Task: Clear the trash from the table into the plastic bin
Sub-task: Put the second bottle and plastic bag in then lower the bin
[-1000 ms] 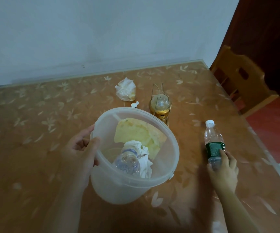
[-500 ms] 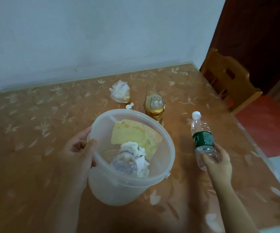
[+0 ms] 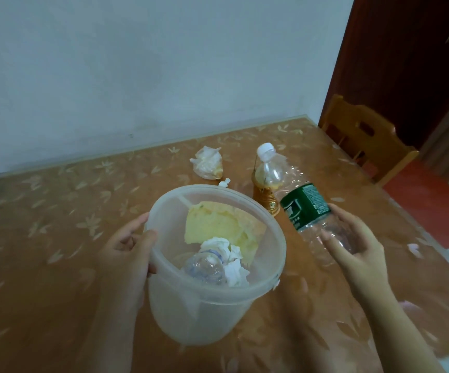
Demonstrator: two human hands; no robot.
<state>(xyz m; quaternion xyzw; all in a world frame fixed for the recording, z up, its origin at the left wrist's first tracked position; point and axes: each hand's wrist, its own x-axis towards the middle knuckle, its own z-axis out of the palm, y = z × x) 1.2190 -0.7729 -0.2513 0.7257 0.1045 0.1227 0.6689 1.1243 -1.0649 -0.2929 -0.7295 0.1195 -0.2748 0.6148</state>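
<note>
The translucent plastic bin (image 3: 212, 289) stands on the leaf-patterned table (image 3: 43, 211), and everything else is placed from it. The left hand (image 3: 129, 246) clasps the bin's left wall just under the rim, thumb hooked over the edge and fingers on the outside. Inside the bin lie a crushed clear bottle (image 3: 204, 267), white crumpled tissue (image 3: 231, 262) beside it, and a pale yellow wrapper (image 3: 218, 224) leaning against the far inner wall.

To the right of the bin, clear of the table, the right hand (image 3: 352, 243) grasps an empty water bottle (image 3: 293, 195) by its lower end, fingers curled around the clear base. The bottle is tilted, its white cap pointing up and away toward the far side of the bin, its green label sitting just above the fingertips and near the bin's right rim.

Behind the bin, a small golden lantern (image 3: 265, 203) stands partly hidden by the held bottle. Further behind lies a crumpled plastic bag (image 3: 208, 162), with a tiny white paper scrap (image 3: 224, 182) just past the bin's far rim. A wooden chair (image 3: 366, 138) sits beyond the table's right corner.
</note>
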